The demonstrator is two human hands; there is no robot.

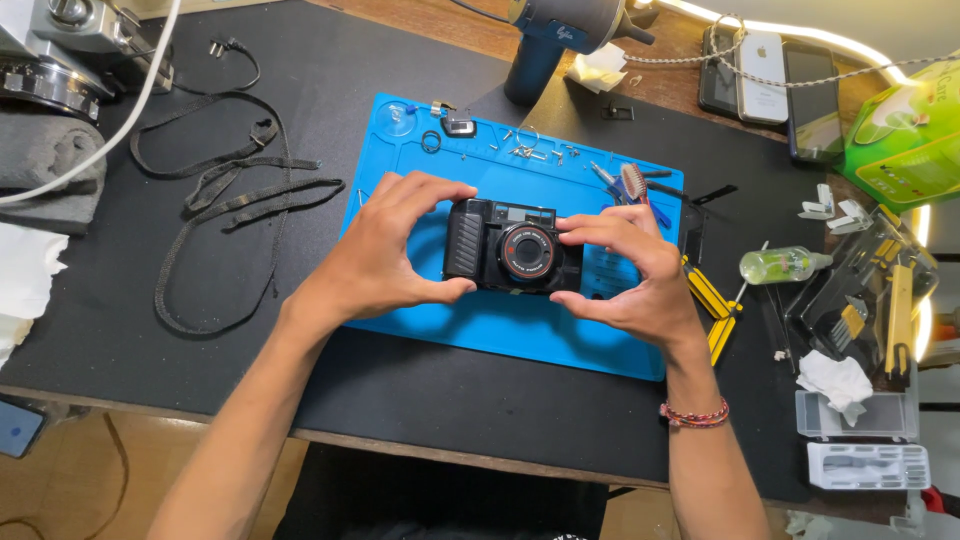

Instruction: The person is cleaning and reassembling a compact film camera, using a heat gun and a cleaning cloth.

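Far left: a folded grey cloth (45,165) beneath a metal device (60,50) at the table corner, with a white cable (110,130) crossing it. Next, a black strap (225,200) lying in loose loops on the dark table mat (150,330). Left hand (385,250) — curled, thumb under and fingers arched over the top, gripping the ribbed left end of the black camera (510,247). The camera sits upright at the centre of the blue work mat (420,330), lens facing the viewer, held just above or resting on the mat; which, cannot be told. Along the mat's upper trays: small screws and metal parts (525,150), and a brush (633,182). Behind the mat, a dark handheld blower (545,45) stands on its grip. Right hand (630,275) — likewise curled, fingertips on the camera's top right edge, thumb under its right end; a braided bracelet (695,413) on the wrist. Further right: yellow-handled tools (715,305), a small clear bottle (780,265), a crumpled white tissue (838,380), phones (765,65), a green box (905,130), and clear plastic cases (865,440).
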